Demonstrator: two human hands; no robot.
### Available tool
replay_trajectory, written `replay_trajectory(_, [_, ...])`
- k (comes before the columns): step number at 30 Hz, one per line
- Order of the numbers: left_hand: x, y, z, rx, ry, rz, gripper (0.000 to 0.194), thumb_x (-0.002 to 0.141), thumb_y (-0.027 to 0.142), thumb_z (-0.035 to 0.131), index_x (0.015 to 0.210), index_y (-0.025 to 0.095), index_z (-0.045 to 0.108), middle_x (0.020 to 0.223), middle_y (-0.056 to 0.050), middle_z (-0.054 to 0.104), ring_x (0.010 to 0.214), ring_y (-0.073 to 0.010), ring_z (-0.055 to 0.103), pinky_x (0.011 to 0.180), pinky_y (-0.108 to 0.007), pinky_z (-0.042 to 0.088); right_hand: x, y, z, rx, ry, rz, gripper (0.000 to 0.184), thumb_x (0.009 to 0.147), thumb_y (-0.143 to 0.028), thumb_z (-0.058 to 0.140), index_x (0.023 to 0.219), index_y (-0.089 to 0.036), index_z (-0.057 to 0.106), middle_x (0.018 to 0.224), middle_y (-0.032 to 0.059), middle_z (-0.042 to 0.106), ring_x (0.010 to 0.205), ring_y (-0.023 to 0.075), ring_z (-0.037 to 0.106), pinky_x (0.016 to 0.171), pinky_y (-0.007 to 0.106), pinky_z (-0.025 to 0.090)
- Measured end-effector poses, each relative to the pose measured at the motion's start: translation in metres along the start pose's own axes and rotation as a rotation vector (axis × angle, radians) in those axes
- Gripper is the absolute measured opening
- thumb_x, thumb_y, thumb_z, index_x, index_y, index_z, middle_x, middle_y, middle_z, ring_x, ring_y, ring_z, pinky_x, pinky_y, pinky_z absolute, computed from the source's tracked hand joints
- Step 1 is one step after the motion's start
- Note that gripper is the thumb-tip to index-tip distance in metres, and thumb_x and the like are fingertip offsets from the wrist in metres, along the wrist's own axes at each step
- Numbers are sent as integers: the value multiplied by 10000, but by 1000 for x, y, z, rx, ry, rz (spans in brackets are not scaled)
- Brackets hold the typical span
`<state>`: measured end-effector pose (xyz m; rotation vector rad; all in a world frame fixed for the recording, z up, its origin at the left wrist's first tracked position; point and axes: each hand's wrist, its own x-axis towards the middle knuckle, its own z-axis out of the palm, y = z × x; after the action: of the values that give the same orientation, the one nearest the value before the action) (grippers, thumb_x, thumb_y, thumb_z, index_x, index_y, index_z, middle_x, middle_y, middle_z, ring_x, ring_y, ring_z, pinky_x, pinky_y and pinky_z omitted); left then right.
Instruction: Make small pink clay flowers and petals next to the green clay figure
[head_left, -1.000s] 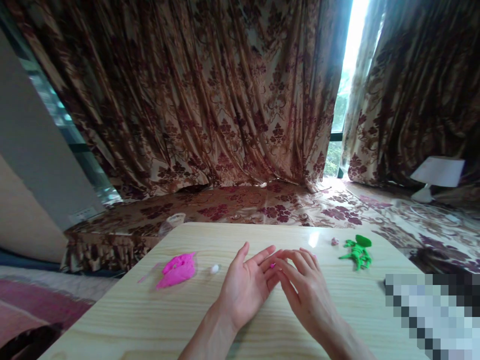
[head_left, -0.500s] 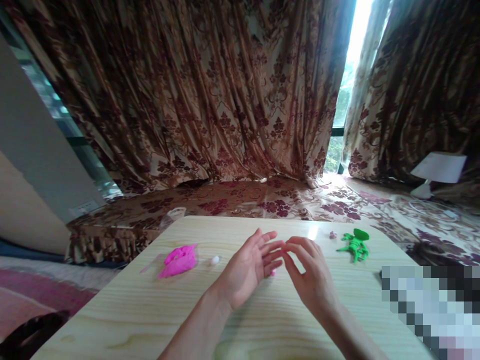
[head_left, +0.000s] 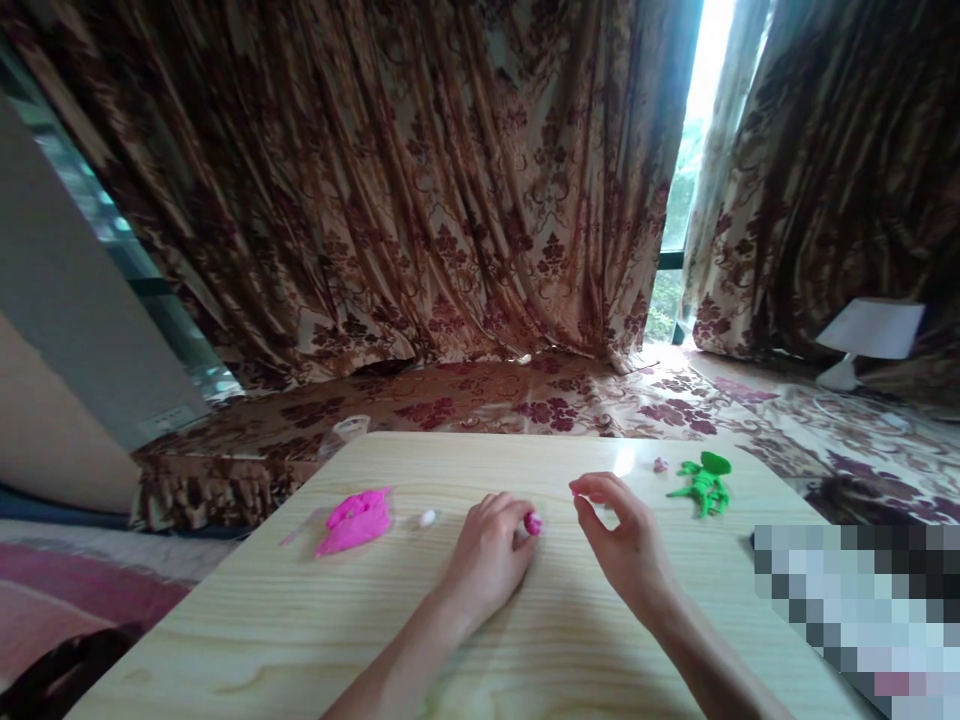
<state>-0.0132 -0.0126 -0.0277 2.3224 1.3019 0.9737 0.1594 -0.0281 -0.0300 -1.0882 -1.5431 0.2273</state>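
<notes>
My left hand (head_left: 491,548) is palm down just above the table, its thumb and fingers closed on a small pink-and-white ball (head_left: 532,524), which looks like modelling clay. To its right, my right hand (head_left: 624,535) is raised with thumb and forefinger close together around a tiny pink bit (head_left: 575,490). A small white ball (head_left: 427,518) rests left of my left hand. Farther left lies a bright pink lump (head_left: 355,524), clay-like, on clear plastic. Beyond my right hand are a green figure with limbs (head_left: 705,486) and a small pinkish speckled piece (head_left: 660,465).
The pale wooden table (head_left: 247,630) ends at its far edge before a ledge covered in floral cloth (head_left: 551,408). A clear container (head_left: 347,432) stands behind the far left corner. A blurred-out block (head_left: 862,610) covers the right side. A white lamp (head_left: 874,328) is at far right.
My left hand has turned from an open, palm-up pose to palm down and closed on the pink-and-white ball. My right hand has stayed nearly in place, now apart from the left fingers.
</notes>
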Motion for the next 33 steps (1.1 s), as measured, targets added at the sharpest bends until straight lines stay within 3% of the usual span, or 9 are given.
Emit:
replay_trajectory(4, [2,8,-10,-400,80,-86,260,781,208,526,1033,228,589,1025,-36,612,974,-173,534,907,-311,378,1,-16,-3,118,20,63,113,806,-145,519,869,-205,591,855,18,604,775,147,578,683,283,484])
replay_trajectory(10, [1,20,-24,-1092,-71,-332,338,767,205,588,1103,187,559,1056,-67,611,951,-163,549,902,-301,386,0,-34,-3,182,43,95,104,810,-182,551,894,-213,604,851,12,620,755,138,597,680,263,499])
replay_trajectory(17, [0,22,-34,-1539,-123,-446,335,760,86,546,1085,154,588,1053,-62,587,891,-122,553,979,-332,352,-3,-40,-1,199,-19,9,106,809,-139,533,875,-195,593,866,39,595,811,160,574,667,283,507])
replay_trajectory(22, [1,23,-32,-1603,-121,-493,291,793,129,543,1080,145,591,929,-45,596,842,-108,558,966,-349,384,-6,-41,1,201,-13,-11,131,796,-108,547,879,-199,588,866,33,591,816,156,569,674,283,505])
replay_trajectory(28, [-2,25,-27,-1477,-98,-468,308,779,148,579,1087,162,570,1008,-57,612,958,-144,560,993,-331,350,-5,-43,0,159,0,-38,138,791,-102,553,884,-197,587,845,27,597,789,147,573,669,280,500])
replay_trajectory(33, [-3,27,-24,-1393,-99,-440,252,769,175,599,1019,149,601,993,-64,635,942,-148,567,944,-301,380,-3,-46,-2,92,-41,-107,130,800,-122,539,858,-204,622,835,42,586,793,162,570,694,305,493])
